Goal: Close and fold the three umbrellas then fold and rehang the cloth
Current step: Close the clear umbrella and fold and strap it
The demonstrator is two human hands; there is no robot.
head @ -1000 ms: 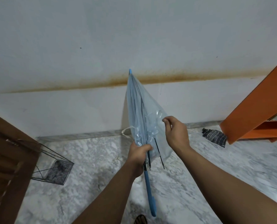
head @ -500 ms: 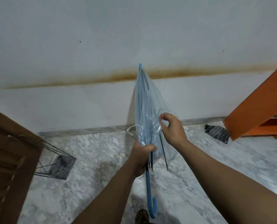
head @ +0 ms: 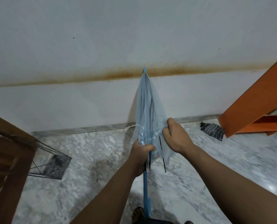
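Head view: you hold 1 clear blue umbrella (head: 148, 113) upright at centre, your left hand (head: 141, 152) wrapped round its gathered ribs, your right hand (head: 175, 136) pinching canopy plastic. 1 checked cloth (head: 213, 130) lies on the floor at 3 o'clock.

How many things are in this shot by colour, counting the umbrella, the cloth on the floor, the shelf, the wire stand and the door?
Blue: 1, the umbrella
Dark checked: 1, the cloth
Orange: 1, the shelf
Black: 1, the wire stand
Brown: 1, the door
Total: 5
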